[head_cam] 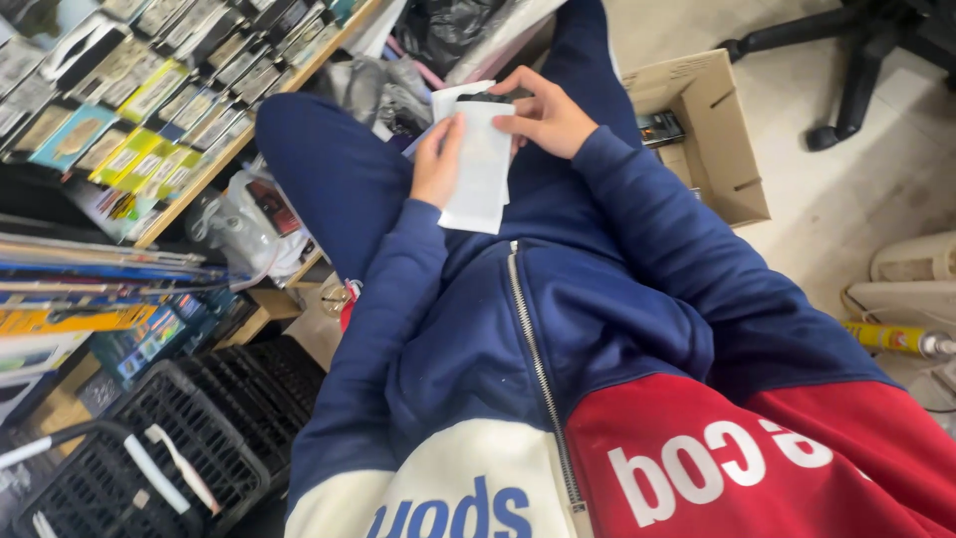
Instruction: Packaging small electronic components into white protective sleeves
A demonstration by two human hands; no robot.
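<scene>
A cardboard box (722,149) sits right; black crates (189,428) sit left.

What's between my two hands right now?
In the head view, a white paper packet lies between the left hand and the right hand; both grip it, with something dark at its top edge.

Seen from above, the left hand (436,164) and right hand (546,118) hold a white packet (482,169) over blue-trousered knees, beside a cardboard box (712,130) and black crates (189,438).
</scene>
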